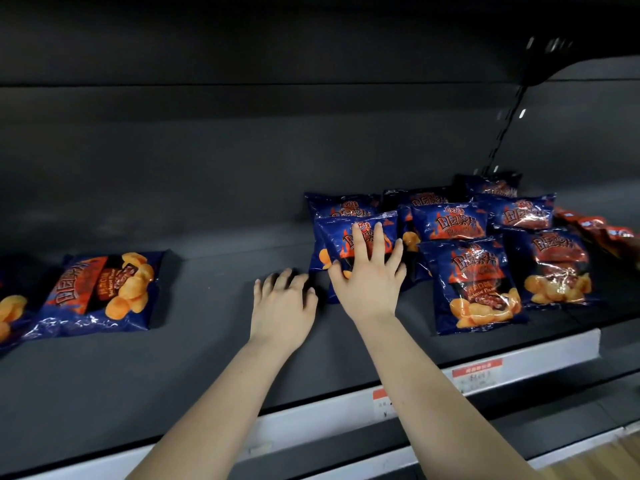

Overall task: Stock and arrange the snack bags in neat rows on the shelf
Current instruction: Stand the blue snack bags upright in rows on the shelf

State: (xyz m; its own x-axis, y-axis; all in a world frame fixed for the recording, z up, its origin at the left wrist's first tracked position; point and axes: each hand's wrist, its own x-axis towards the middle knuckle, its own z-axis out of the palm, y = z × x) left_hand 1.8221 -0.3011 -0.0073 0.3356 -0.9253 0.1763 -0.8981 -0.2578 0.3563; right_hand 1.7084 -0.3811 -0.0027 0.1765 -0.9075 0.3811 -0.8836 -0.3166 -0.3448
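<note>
Aligning glossy blue foil snack bag (332,244) | right hand (369,271) splayed flat on it | left hand (284,303) loosely curled, empty | next, likely: slide flush with neighbouring bags (474,285).

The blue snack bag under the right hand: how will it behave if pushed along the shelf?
Probably light and puffy: the blue snack bag looks air-filled. Its glossy film shows glare, so it may slide easily under the flat right hand. Chips inside likely crush; press gently.

Left hand (282,303) loosely curled; right hand (369,278) splayed flat.
</note>
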